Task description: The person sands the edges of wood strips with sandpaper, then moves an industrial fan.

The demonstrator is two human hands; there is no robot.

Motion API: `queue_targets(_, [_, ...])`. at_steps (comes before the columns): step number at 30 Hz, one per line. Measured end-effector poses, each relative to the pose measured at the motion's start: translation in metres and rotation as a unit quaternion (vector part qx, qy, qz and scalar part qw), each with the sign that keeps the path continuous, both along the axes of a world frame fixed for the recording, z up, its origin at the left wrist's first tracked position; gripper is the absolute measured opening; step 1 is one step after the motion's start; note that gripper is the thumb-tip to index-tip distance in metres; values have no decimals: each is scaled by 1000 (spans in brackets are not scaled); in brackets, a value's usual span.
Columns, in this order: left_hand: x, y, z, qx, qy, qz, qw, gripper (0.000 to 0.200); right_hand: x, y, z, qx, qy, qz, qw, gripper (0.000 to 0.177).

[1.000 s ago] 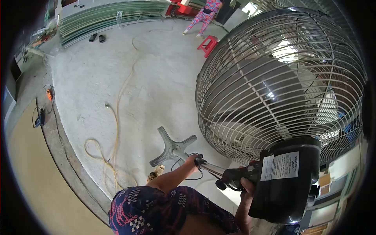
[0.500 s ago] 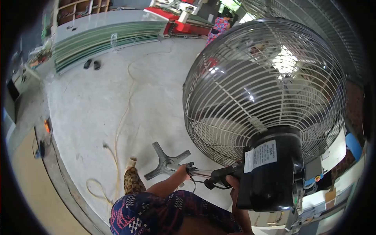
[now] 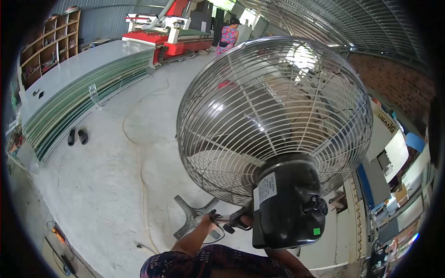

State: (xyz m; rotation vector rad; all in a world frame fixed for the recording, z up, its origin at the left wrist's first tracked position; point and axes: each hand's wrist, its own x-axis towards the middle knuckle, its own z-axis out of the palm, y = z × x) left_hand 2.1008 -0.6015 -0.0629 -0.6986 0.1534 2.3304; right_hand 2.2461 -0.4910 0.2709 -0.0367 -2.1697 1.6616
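Observation:
A large pedestal fan fills the right centre, its round wire cage (image 3: 273,116) tilted upward and its black motor housing (image 3: 287,208) close to the camera. The fan's cross-shaped base (image 3: 187,215) rests on the floor. My left hand (image 3: 208,224) is closed round the upright pole, just above the base as seen from here. Behind the motor housing, my right hand (image 3: 247,222) shows only in small part at the fan's neck; its fingers are mostly hidden.
Stacked sheets (image 3: 92,92) lie at the left, with black sandals (image 3: 78,136) beside them. A cable (image 3: 141,176) runs along the floor. A red and white machine (image 3: 174,39) and another person (image 3: 227,39) are at the back. Equipment and panels (image 3: 394,153) line the right.
The view has swung right and upward. The fan and both hands now appear further left, and more of the motor housing's rear shows. My right hand is more hidden than before.

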Motion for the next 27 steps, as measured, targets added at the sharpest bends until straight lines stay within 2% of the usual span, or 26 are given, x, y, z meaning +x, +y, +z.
queue_targets(1, [-9,-6,7,-17,-7,2,1000,29,-10,2,-3,4,-1,-2,1000,50])
queue_targets(4, [-19,-35,67,-59,-57,21,996,30,-37,2,-6,19,-7,-6,1000,49])
queue_targets(6, [-34,-65,85,-92,-89,26,991,30,-59,-10,-11,32,-10,-14,999,48])
queue_targets(8, [-51,-83,68,-96,-95,34,990,33,-73,-22,-19,44,-10,-19,999,48])
queue_targets(11, [-66,-84,28,-24,-81,57,995,33,-87,-27,-26,65,-14,-17,998,47])
queue_targets(12, [-65,-89,55,-62,-152,70,984,33,-92,-28,-29,75,-14,-16,997,46])
queue_targets(13, [-72,-87,40,-44,-150,72,985,32,-100,-29,-31,87,-12,-15,996,46])
queue_targets(15, [-88,-83,14,-77,-105,38,991,29,-114,-33,-35,112,-10,-10,994,46])
queue_targets(16, [-76,-101,48,-51,-59,53,996,25,-122,-36,-36,126,-5,-6,992,45])
queue_targets(17, [-82,-102,58,-114,-72,75,988,21,-133,-39,-36,143,3,-4,990,45])
queue_targets(18, [-77,-113,59,-76,-46,57,994,18,-145,-40,-37,160,11,0,987,45])
queue_targets(19, [-81,-109,41,-63,-73,53,994,16,-160,-43,-37,177,21,6,984,44])
queue_targets(20, [-86,-108,29,-28,-82,94,992,18,-175,-47,-35,191,32,11,981,44])
queue_targets(21, [-95,-106,41,-26,-176,164,970,23,-187,-51,-34,201,38,16,979,44])
queue_targets(22, [-99,-110,49,-39,-165,157,973,25,-198,-54,-35,210,43,20,977,44])
queue_targets(24, [-100,-113,46,-79,-55,88,991,25,-209,-57,-36,221,56,29,973,43])
queue_targets(27, [-104,-116,81,-128,-207,103,964,28,-220,-58,-38,239,65,36,968,42])
